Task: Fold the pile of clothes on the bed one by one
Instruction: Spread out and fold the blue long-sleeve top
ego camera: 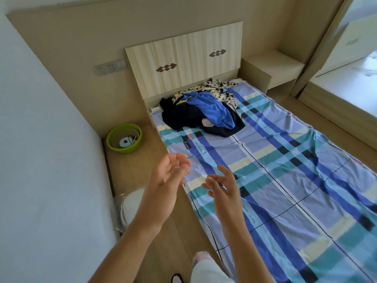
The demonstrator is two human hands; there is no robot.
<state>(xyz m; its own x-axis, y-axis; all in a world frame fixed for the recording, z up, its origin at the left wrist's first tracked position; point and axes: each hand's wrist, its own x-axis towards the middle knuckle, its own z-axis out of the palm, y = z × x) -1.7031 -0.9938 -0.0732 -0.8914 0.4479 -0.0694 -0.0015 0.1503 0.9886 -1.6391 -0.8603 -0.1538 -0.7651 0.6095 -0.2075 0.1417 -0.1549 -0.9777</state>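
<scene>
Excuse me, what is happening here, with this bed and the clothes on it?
A person stands beside the bed, with the left hand and right hand raised over its near edge, fingers open, holding nothing. The pile of clothes lies crumpled by the headboard, a blue garment on top of dark ones. Nothing is picked up or folded yet.

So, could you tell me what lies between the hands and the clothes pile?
Only bare plaid sheet lies between the left hand, right hand and the pile, as the head view shows.
</scene>
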